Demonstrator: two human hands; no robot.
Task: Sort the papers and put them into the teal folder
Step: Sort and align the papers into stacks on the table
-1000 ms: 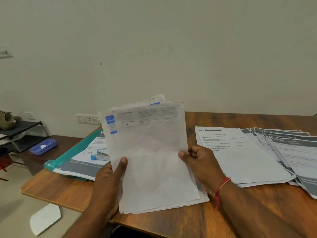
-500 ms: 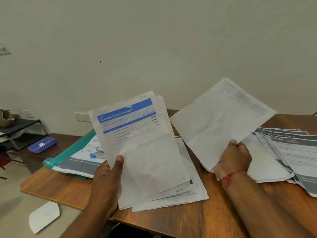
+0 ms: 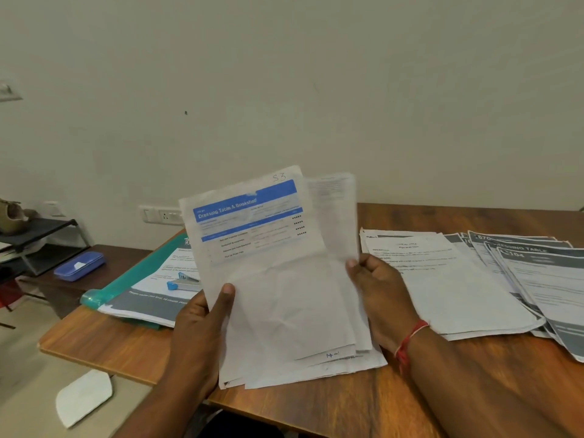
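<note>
I hold a stack of white papers (image 3: 284,295) upright over the wooden table (image 3: 347,406). Its front sheet has a blue header reading "Dressing Table & Bookshelf" and a handwritten "S3". My left hand (image 3: 199,330) grips the stack's left edge, thumb on the front. My right hand (image 3: 376,286) pinches the right edge of a sheet in the stack. The teal folder (image 3: 132,276) lies open at the left of the table with printed sheets on it and a blue stapler (image 3: 183,284) on top.
To the right lie a pile of white text sheets (image 3: 448,289) and a fan of grey-headed sheets (image 3: 543,279). A blue case (image 3: 79,265) sits on a low dark table at left, beside a black rack (image 3: 41,238). The wall stands close behind.
My right hand put a single sheet down on the pile at the right and came back to the right edge of the held stack. The left hand kept its grip.
</note>
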